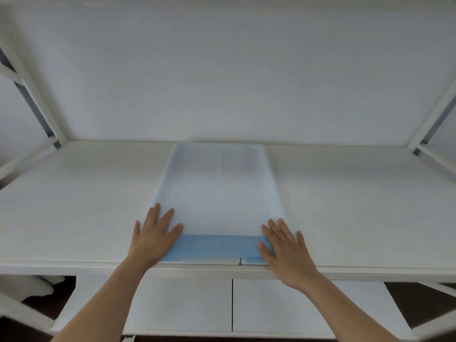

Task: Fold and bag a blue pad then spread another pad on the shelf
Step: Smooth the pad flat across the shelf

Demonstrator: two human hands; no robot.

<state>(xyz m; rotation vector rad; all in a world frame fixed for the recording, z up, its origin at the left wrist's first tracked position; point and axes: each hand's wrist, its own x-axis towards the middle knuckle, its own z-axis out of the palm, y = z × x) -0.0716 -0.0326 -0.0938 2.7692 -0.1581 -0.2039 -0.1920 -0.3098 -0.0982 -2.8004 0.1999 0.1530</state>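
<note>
A: Big white shelf (357, 206) fills the view, back panel behind it, white frame posts at both sides.

B: And the pad (219, 193)?

A: Flat on the shelf, dead centre. Long pale rectangle, whitish with a faint blue tint along its left edge. Across the near end runs a band of stronger blue, sharp-edged where it meets the pale part.

B: Which way does it run?

A: Long axis goes straight away from the person, front lip to back panel. Far short end sits right at the back wall; near short end lies at the front edge of the shelf.

B: Creases?

A: A faint lengthwise line at the far end, a little right of centre, with a slightly greyer panel beside it. The rest is smooth.

B: Hands?

A: Left hand (154, 235) lies palm down on the near left corner, fingers straight and fanned, thumb pointing inward at the top of the blue band. Right hand (283, 245) mirrors it on the near right corner, fingers spread flat, thumb on the blue. Neither one curls around anything.

B: What can't you make out?

A: Both near corners of the pad are under the hands. There's a small dark mark at the front edge, right of centre; can't tell what it is. Below the shelf, two white panels (232, 304) split by a dark vertical gap, cut off at the bottom along with the forearms.
</note>
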